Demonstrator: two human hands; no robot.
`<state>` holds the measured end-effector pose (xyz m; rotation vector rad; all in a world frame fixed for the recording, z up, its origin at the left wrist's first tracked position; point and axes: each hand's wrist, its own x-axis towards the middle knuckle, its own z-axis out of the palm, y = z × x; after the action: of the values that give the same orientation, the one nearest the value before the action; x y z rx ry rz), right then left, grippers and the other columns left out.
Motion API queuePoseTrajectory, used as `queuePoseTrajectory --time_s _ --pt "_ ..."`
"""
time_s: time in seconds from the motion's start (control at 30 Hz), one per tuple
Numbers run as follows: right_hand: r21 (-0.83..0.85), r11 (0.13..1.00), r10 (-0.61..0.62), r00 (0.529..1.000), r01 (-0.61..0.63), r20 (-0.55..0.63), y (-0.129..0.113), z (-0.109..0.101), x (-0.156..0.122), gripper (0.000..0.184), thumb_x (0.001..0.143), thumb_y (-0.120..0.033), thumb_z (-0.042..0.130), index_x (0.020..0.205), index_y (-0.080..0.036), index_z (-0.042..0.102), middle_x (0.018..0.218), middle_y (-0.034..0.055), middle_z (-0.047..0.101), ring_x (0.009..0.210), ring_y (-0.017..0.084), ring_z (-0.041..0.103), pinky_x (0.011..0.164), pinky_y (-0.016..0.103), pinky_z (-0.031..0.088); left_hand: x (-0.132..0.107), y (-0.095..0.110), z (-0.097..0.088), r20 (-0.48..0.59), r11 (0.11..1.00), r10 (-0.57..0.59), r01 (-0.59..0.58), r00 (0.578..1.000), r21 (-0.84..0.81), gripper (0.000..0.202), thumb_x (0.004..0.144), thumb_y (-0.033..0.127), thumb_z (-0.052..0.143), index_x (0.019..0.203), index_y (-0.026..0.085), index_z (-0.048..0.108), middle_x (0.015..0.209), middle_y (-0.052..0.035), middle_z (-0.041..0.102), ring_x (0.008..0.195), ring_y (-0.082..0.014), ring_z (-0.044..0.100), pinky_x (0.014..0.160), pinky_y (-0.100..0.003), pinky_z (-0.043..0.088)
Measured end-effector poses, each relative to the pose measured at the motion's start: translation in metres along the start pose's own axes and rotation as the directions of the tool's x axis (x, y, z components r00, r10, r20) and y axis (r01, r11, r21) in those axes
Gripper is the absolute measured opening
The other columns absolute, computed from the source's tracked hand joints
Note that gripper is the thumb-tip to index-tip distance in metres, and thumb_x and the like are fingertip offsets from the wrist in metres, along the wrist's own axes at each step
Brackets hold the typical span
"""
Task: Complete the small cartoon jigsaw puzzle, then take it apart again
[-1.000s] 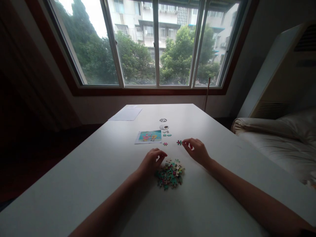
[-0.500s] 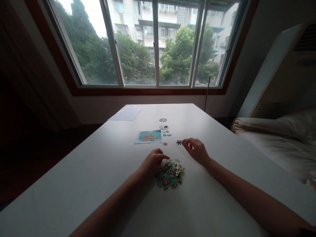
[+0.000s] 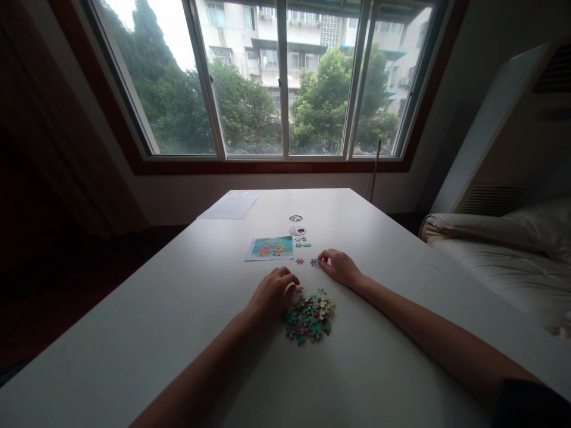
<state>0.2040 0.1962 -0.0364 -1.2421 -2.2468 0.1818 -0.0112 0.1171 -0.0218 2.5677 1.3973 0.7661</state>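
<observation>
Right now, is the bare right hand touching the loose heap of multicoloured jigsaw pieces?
Apart: the head view shows white tabletop between the right hand and the heap of jigsaw pieces.

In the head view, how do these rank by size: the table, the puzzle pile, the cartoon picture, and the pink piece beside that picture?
1. White table
2. Puzzle pile, nearer the camera than the picture
3. Cartoon picture
4. Pink piece
</observation>
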Motion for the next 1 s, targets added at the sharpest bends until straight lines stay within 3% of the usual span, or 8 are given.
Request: queuePoseTrajectory --time_s 0.37,0.73,0.87,1.0 --pt "0.045 0.999 -0.008 1.0 0.007 0.019 -0.006 0.015 0.015 0.014 0.078 -0.027 0.051 0.082 -0.021 0.063 0.077 0.0018 0.056 0.066 0.011 0.052 0.065 0.023 0.04 -0.002 -0.001 -0.002 0.021 1.0 -0.026 0.026 0.999 -0.003 0.015 0.078 0.019 0.051 0.085 0.021 0.064 0.085 -0.0053 0.055 0.081 -0.0178 0.051 0.074 -0.029 0.041" --pt "0.089 0.996 -0.01 1.0 0.011 -0.017 -0.006 0.016 0.016 0.015 0.078 -0.026 0.052 0.086 -0.021 0.063 0.078 0.0015 0.056 0.065 0.011 0.052 0.067 0.023 0.04 0.001 -0.005 0.002 0.015 0.999 -0.029 0.029 0.999 0.018 0.015 0.079 0.019 0.051 0.082 0.021 0.065 0.083 -0.0053 0.056 0.08 -0.0174 0.051 0.073 -0.029 0.041" --pt "0.159 0.987 0.017 0.995 -0.001 -0.1 -0.011 0.013 0.01 0.019 0.078 -0.024 0.051 0.094 -0.02 0.06 0.078 0.0012 0.057 0.059 0.009 0.048 0.064 0.023 0.04 0.002 -0.004 0.001 -0.005 0.999 -0.037 0.037 0.999 0.031 0.015 0.081 0.02 0.049 0.08 0.02 0.064 0.082 -0.0054 0.057 0.079 -0.0174 0.051 0.072 -0.029 0.041" --pt "0.215 0.976 -0.018 0.996 0.036 -0.086 -0.019 0.004 -0.006 0.017 0.078 -0.024 0.05 0.091 -0.02 0.06 0.077 0.0007 0.056 0.056 0.009 0.046 0.06 0.023 0.039 0.003 -0.004 0.003 -0.031 0.998 -0.056 0.057 0.998 0.035 0.016 0.081 0.019 0.047 0.078 0.019 0.062 0.08 -0.005 0.056 0.077 -0.0169 0.051 0.07 -0.027 0.041"
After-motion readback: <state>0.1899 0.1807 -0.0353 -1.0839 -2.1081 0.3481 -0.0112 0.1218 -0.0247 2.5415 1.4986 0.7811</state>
